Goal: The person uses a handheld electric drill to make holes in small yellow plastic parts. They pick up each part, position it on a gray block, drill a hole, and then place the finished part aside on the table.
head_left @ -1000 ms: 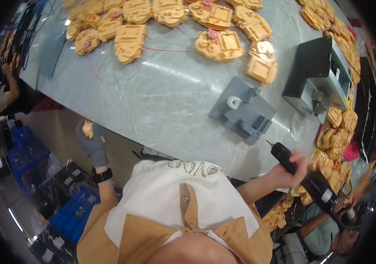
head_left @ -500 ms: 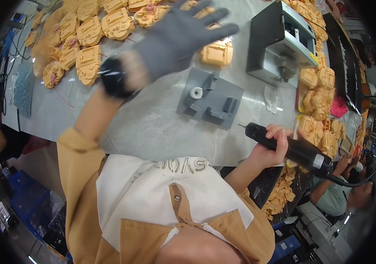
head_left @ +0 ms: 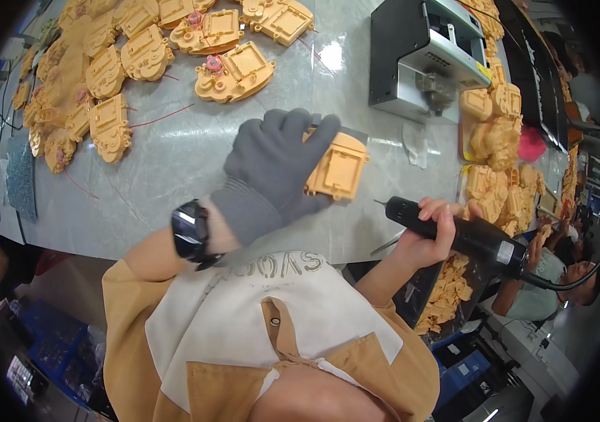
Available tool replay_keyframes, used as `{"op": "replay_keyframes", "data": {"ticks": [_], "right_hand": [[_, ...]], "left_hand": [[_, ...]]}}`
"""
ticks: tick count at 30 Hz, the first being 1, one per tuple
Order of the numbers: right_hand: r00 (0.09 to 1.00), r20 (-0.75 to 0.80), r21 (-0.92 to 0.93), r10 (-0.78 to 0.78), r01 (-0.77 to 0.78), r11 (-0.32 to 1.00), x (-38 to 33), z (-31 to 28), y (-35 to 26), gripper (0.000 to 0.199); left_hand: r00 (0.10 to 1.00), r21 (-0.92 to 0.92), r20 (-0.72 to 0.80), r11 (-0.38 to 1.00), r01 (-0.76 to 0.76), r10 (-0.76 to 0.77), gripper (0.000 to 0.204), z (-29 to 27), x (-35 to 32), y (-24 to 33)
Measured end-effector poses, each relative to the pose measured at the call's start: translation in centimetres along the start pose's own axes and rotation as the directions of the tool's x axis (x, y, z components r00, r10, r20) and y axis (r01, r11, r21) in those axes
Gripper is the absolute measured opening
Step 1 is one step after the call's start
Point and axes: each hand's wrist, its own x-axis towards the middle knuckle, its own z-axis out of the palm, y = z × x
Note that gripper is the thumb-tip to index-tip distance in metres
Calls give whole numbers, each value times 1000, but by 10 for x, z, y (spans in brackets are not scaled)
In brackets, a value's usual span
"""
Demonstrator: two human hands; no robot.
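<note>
My left hand (head_left: 275, 158), in a grey glove, is closed over a yellow-orange plastic housing (head_left: 340, 167) with a square recessed frame. Beneath hand and housing lies a grey fixture plate, nearly all hidden; whether the housing sits fully in it I cannot tell. My bare right hand (head_left: 435, 228) is wrapped round a black electric screwdriver (head_left: 479, 241) with a cable at its rear. Its thin bit points left, toward the housing but apart from it.
Several similar yellow housings (head_left: 146, 53), some with red wires, spread over the far left of the grey table (head_left: 166, 141). A silver and black box-shaped machine (head_left: 402, 63) stands at the back right. More yellow parts (head_left: 500, 119) and a pink bundle (head_left: 532, 143) lie beyond it.
My left hand, earlier reaching over the far housings with fingers spread, has come nearer and now holds a housing over the fixture. The screwdriver has barely moved.
</note>
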Motion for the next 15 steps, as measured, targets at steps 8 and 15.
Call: {"op": "replay_keyframes", "data": {"ticks": [8, 15], "right_hand": [[1000, 12, 50, -6, 5, 999, -1, -4, -2, 48], [920, 164, 114, -357, 342, 933, 88, 27, -3, 57]], "left_hand": [[865, -42, -397, 935, -351, 307, 84, -11, 4, 2], [927, -158, -280, 941, -301, 249, 68, 25, 10, -1]]}}
